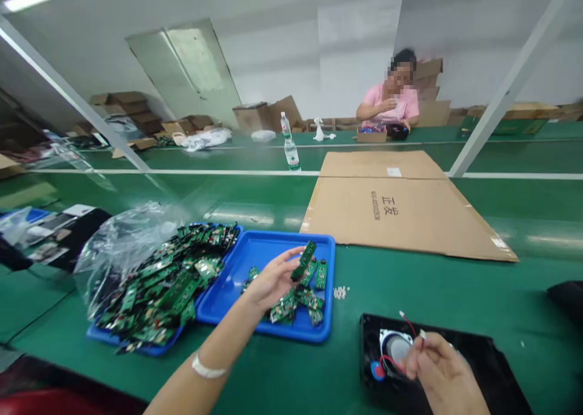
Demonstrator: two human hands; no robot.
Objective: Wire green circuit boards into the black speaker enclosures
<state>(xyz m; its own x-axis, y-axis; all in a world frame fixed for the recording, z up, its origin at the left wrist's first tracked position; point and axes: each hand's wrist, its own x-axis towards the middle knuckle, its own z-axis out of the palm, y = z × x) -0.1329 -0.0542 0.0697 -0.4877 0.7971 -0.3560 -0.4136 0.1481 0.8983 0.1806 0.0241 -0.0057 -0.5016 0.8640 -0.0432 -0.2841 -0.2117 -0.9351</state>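
My left hand (276,278) is closed on a narrow green circuit board (304,260), held tilted above a blue tray (264,237). Several more circuit boards lie in that tray below the hand. My right hand (439,366) pinches a small white connector (423,335) on thin red wires. It is over a black plastic housing (478,348) on the green table. Set in the housing is a round speaker (398,347) with a grey cone, partly behind my fingers. A blue disc (378,370) with a red wire sits beside it.
A second blue tray (157,349), heaped with circuit boards (159,293) and clear plastic, stands left. Small white pieces (340,292) lie by the middle tray. A flat cardboard sheet (364,202) and water bottle (290,147) are farther back. A person (389,99) sits across.
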